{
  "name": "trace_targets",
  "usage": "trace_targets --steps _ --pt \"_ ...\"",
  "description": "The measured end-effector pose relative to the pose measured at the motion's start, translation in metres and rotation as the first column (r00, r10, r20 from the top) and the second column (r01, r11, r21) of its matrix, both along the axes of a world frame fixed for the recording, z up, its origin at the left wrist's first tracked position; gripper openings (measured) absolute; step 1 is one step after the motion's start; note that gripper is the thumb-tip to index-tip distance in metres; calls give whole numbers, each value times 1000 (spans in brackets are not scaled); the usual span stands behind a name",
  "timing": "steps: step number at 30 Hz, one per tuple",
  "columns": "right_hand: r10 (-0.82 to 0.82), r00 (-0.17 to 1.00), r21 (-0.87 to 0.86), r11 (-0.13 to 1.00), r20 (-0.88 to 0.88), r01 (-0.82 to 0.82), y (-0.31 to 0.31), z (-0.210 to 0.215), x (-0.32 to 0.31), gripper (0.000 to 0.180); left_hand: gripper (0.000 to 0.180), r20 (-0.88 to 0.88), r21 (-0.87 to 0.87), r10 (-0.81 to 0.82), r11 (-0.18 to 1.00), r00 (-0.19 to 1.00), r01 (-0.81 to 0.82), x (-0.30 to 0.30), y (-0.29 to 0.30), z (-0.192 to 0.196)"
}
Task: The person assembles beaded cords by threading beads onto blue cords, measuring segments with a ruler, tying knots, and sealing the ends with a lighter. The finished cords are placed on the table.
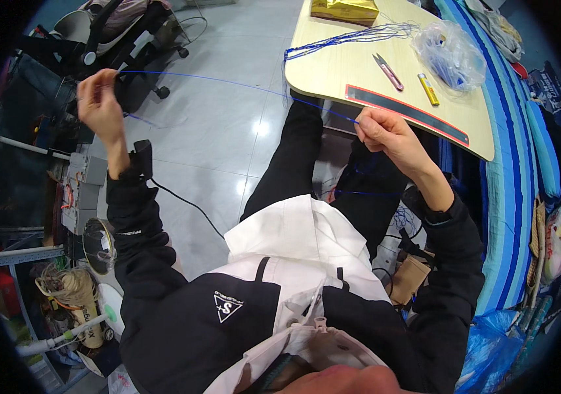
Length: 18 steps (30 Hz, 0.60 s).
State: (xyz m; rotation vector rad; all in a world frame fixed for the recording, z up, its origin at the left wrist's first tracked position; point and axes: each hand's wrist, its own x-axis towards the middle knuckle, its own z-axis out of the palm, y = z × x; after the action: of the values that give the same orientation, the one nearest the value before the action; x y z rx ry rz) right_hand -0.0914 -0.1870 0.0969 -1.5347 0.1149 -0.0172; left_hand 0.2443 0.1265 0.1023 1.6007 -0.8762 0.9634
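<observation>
A thin blue cord (pixel 254 86) stretches across in front of me, sagging slightly between my two hands. My left hand (pixel 100 108), raised out to the left, pinches one part of it; the fingertips are a little blurred. Beside the table's near edge, my right hand (pixel 389 136) grips the cord between thumb and bent fingers. Loose blue strands hang below both hands. On the table (pixel 313 72) lies a bundle of blue cords (pixel 339 43), with its ends over the left edge. Pink-handled thread snips (pixel 392 77) rest near a small yellow stick-shaped object (pixel 428 90).
A black strip with a red border (pixel 408 113) lies along the table's near edge. A clear plastic bag (pixel 450 58) and a gold box (pixel 345 11) stand farther back. Blue striped cloth (pixel 507 217) covers the right side. An office chair (pixel 97 36) is at the far left.
</observation>
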Motion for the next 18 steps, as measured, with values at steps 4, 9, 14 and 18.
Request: trace_targets --steps 4,9,14,18 --pt "-34 999 -156 987 -41 28 -21 33 -38 23 5 57 -272 30 962 998 -14 24 26 30" --pt "-322 947 -529 800 20 283 -44 112 -127 23 9 19 -322 202 928 979 -186 53 56 40" --pt "-355 919 -685 627 172 371 -69 137 -183 23 8 -10 -362 124 925 992 -119 83 65 12" --pt "-396 876 -628 616 275 475 -95 132 -219 21 10 -203 -457 27 881 979 -119 112 96 13"
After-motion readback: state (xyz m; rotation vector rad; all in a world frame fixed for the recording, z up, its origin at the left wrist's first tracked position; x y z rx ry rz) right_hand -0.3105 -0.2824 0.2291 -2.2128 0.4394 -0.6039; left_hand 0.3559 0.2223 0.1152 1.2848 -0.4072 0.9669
